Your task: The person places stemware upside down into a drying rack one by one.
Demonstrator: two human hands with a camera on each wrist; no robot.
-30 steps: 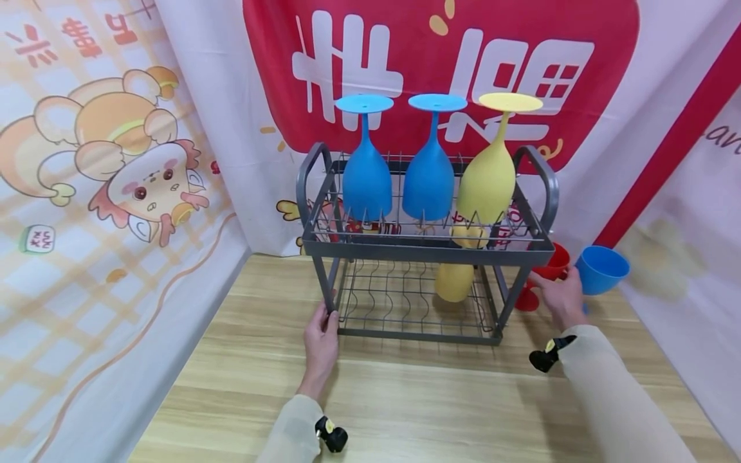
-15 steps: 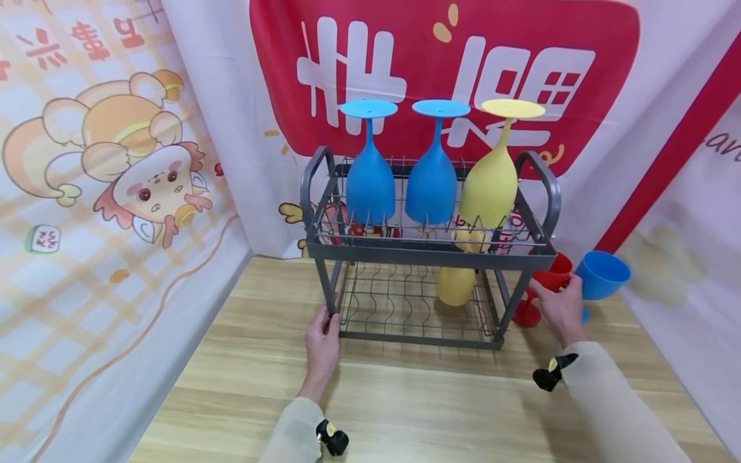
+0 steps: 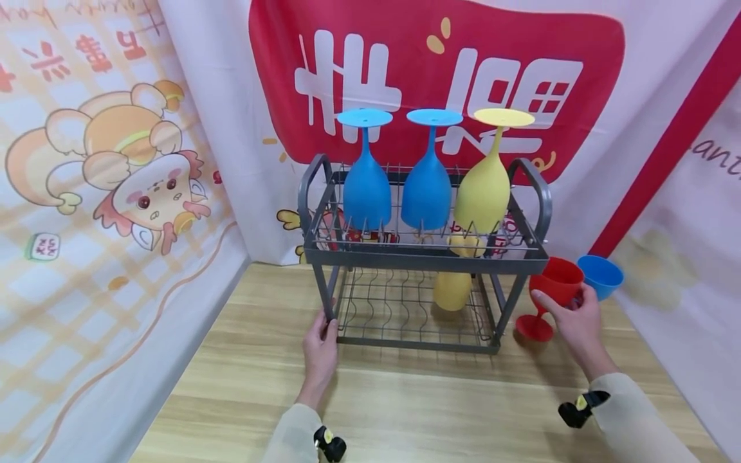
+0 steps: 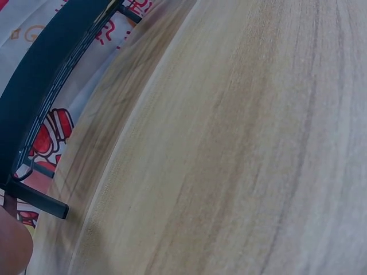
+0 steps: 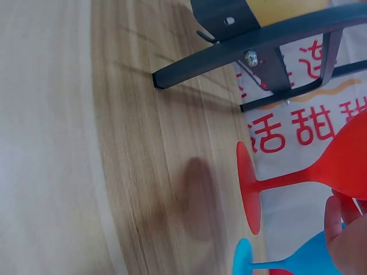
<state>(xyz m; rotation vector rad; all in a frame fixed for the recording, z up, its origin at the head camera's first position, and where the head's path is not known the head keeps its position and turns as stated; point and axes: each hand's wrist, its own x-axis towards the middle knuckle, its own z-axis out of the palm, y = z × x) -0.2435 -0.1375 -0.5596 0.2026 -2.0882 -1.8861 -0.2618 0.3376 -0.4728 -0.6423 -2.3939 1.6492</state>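
While the left hand [image 3: 320, 352] grips the front left leg of the grey two-tier rack [image 3: 425, 260] near its foot, the right hand [image 3: 573, 319] wraps its fingers round the bowl of the red goblet [image 3: 551, 292], thumb on the near side of the bowl. That goblet stands upright just to the right of the rack, and its round foot is on or just above the wooden table [image 3: 405, 399]; the right wrist view shows the foot [image 5: 248, 187] close to the boards but does not settle whether it touches. Just behind the red goblet, touching or nearly touching the hand, is a blue goblet [image 3: 601, 275], also upright. On the upper tier of the rack two blue goblets [image 3: 367, 186] and a yellow goblet [image 3: 483, 190] stand upside down in a row, feet in the air, the yellow one at the right end. Another yellow goblet [image 3: 453, 289] sits on the lower tier towards the right side. From the left wrist view only a fingertip [image 4: 12, 243] beside the dark base bar of the rack can be seen. Printed cloth with a cartoon figure and red lettering hangs behind and to both sides.
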